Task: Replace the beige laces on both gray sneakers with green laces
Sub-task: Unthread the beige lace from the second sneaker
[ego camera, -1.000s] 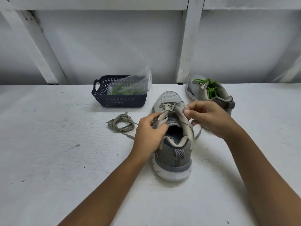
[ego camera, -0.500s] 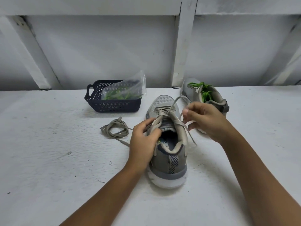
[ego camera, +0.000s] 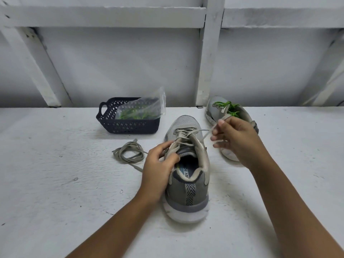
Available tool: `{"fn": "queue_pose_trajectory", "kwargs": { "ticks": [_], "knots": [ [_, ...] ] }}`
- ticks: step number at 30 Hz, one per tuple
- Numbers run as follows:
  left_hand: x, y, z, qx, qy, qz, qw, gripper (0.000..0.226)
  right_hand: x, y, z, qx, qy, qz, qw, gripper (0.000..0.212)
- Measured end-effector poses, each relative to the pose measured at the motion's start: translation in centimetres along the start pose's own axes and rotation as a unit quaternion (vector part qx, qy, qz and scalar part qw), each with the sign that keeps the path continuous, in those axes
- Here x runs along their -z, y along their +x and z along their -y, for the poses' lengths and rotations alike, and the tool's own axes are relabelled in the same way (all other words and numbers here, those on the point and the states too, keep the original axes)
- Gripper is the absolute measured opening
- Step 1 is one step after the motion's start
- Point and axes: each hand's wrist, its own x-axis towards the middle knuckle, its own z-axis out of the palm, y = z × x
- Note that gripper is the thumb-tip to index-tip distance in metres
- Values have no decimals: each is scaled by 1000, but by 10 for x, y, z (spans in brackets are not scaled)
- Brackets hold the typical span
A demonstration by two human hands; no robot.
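— Right hand (ego camera: 236, 138) gone up and rightward since a half-second back; beige lace (ego camera: 204, 132) drawn farther out, taut from the eyelets to my pinch.
— Left?
— My left hand (ego camera: 158, 164) grips the near gray sneaker (ego camera: 188, 183) at its collar, fingers curled over the lacing edge. Hands apart.
— Around it?
— Just behind my right hand, the second sneaker (ego camera: 216, 110), green laces (ego camera: 228, 107) in, partly hidden by it. Left of the near shoe, a coiled lace (ego camera: 128, 153). Beyond that, a dark basket (ego camera: 130, 126), clear bag (ego camera: 143, 108) with more green inside.
— Writing?
— On the insole (ego camera: 186, 172), "ORY FO"; rest hidden.
— Room?
— Some: white tabletop (ego camera: 55, 192) runs wide to my left and toward me; far edge meets the framed wall (ego camera: 130, 62) just behind basket and second sneaker.
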Motion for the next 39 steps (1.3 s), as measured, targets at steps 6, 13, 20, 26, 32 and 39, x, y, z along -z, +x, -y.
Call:
{"fn": "queue_pose_trajectory", "kwargs": {
  "ticks": [6,13,20,26,32,39],
  "knots": [
    [0,2,0,-5,4,-3,1000,50,-1,-5,0,-44,-151,140,978,18],
    [1,3,3,-8,1,0,1000,52,-8,-8,0,-6,-120,106,987,16],
    [0,3,4,-14,-2,-4,1000,50,-1,-5,9,-33,-3,-2,999,21],
    [0,3,5,-20,-9,-5,1000,57,-6,-7,-2,-16,-154,133,979,7],
    [3,2,1,-46,11,7,999,42,1,-6,1,30,-224,-50,973,25],
    [3,0,-7,-169,69,8,983,33,-11,-13,1,58,-280,40,957,35]
  ]
}}
